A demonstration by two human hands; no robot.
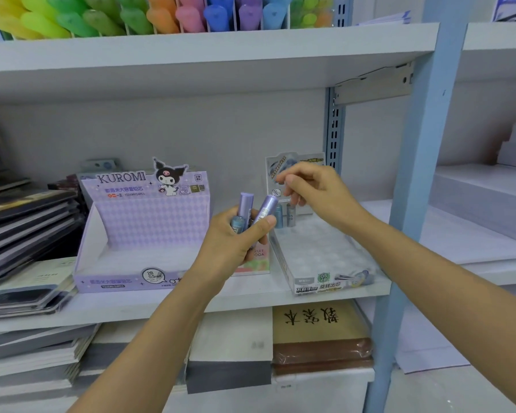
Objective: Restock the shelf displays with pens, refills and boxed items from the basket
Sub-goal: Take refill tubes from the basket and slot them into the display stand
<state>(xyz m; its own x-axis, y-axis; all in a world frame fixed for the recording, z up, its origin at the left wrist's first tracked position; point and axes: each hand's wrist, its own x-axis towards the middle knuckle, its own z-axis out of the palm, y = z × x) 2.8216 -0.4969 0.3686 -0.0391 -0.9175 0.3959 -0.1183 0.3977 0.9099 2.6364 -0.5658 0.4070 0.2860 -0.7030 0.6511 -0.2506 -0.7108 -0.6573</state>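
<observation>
So the left hand (239, 234) had its grip wrapped round a little bunch of refill tubes (265, 208), thumb across the front, fingers curled behind; two purple ones stuck up out of the fist and a bluish one sat lower among them; their long axes ran roughly upright, the right-hand one leaning up and to the right. The right hand (310, 189) hung just above and to the right of that leaning tube's cap, fingers loosely curled, forefinger reaching left, nothing in its grip as far as I could see; near the cap but not touching it.

My read: the next bit turned on that gap; the cap pointed pretty much at the right hand's fingertips, so the right hand was the one placed to pluck a tube out along its length, up and to the right, with the left holding the rest.

As for where they'd go: the clear tray (325, 257) sat on the shelf (251, 296) just behind and right of the left hand, mostly bare, with two tubes (291, 217) standing upright near its back; the Kuromi box (143, 228) sat to the left and looked bare inside from this angle; I couldn't say for sure which display these tubes belonged in. The basket wasn't in shot.
</observation>
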